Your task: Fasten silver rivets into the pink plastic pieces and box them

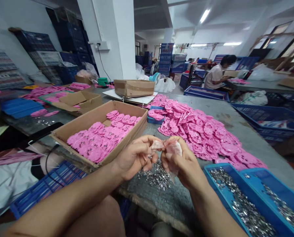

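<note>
My left hand (139, 156) and my right hand (179, 159) meet just above the table, their fingers pinched together. Between them is a crumpled, whitish translucent film (174, 148), which looks like thin plastic. Part of it shows at my left fingertips, and more lies against my right thumb and fingers. Whether anything else is inside the pinch is hidden. Below my hands a pile of small shiny silver pieces (159, 177) is spread on the grey table. To the left stands a cardboard box (134, 128) with pink flat decorated pieces (95, 141) in it.
A large heap of pink pieces (198, 128) covers the table to the right. Two blue trays (207, 169) of silver bits stand at the near right. A small blue box (155, 120) sits behind my hands. Another person (213, 77) sits at a far table; someone's limbs show at far left.
</note>
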### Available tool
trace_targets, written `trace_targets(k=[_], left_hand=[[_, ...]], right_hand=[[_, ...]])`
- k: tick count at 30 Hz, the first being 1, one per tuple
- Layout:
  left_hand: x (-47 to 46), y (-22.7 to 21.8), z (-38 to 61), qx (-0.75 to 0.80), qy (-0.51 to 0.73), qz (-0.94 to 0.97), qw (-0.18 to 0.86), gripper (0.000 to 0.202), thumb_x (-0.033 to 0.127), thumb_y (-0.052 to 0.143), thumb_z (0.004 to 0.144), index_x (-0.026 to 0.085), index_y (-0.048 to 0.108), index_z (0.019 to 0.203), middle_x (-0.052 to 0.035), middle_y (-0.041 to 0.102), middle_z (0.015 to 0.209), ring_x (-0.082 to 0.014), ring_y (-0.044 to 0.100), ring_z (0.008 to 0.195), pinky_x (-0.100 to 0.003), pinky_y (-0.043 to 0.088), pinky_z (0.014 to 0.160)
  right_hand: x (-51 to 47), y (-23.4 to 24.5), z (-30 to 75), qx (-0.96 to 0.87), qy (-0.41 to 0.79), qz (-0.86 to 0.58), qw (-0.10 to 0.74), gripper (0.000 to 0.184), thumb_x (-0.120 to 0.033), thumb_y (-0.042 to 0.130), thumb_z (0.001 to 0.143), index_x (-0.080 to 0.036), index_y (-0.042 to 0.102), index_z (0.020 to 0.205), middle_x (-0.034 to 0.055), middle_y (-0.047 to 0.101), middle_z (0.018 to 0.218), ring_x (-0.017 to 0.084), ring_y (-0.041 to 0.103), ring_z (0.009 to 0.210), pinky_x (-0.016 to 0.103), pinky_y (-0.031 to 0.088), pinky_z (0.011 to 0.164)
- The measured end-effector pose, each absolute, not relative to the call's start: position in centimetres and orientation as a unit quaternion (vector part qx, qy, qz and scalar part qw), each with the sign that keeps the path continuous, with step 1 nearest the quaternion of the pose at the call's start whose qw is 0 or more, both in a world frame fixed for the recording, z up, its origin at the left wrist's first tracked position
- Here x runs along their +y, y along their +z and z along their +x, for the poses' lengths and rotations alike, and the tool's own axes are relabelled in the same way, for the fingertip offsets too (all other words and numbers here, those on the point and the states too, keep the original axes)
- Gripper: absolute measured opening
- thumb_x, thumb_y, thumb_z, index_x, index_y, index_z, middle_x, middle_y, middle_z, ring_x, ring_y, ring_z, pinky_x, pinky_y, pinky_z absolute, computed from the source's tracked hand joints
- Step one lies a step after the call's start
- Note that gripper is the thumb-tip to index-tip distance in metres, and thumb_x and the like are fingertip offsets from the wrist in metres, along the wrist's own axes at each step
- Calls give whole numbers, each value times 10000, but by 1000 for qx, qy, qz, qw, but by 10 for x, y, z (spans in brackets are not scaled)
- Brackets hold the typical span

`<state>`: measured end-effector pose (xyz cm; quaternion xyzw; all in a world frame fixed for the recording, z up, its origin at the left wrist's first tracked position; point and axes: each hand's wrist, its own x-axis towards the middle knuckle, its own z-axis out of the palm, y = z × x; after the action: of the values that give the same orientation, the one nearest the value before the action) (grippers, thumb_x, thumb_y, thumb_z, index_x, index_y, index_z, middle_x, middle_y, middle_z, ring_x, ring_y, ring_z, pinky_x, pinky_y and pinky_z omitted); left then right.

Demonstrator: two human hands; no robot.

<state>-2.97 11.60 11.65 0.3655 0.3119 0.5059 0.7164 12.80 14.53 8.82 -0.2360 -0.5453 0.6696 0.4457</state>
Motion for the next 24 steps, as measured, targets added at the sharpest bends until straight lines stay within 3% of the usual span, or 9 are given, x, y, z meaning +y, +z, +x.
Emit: trace_targets(k=[6,15,20,24], left_hand=[[117,114,-23,379,502,385,675,263,353,713,741,152,548,781,44,511,488,-42,400,390,-123,252,323],[115,118,-22,374,563,385,629,350,401,761,689,153,516,716,64,509,482,-15,344,358,-126,231,340],[109,121,-23,366,570,400,617,346,415,766,695,154,544,735,56,508,486,-29,364,378,-127,245,346],[95,125,-25,341,557,447,612,260,390,741,750,164,612,767,49,500,514,-38,366,402,-127,238,343]], right_hand=[[147,90,127,-564,667,-230,429,173,-253,633,781,-210,521,906,-52,589,641,74,544,503,185,460,468],[162,88,128,-535,654,-221,487,246,-254,835,636,-190,692,827,-4,698,747,85,636,644,190,520,598],[161,90,132,-573,612,-204,505,178,-239,841,636,-218,727,771,-2,723,772,94,661,718,198,544,684],[147,98,139,-625,530,-176,545,196,-209,815,679,-266,742,852,-2,722,807,115,666,750,217,556,681]])
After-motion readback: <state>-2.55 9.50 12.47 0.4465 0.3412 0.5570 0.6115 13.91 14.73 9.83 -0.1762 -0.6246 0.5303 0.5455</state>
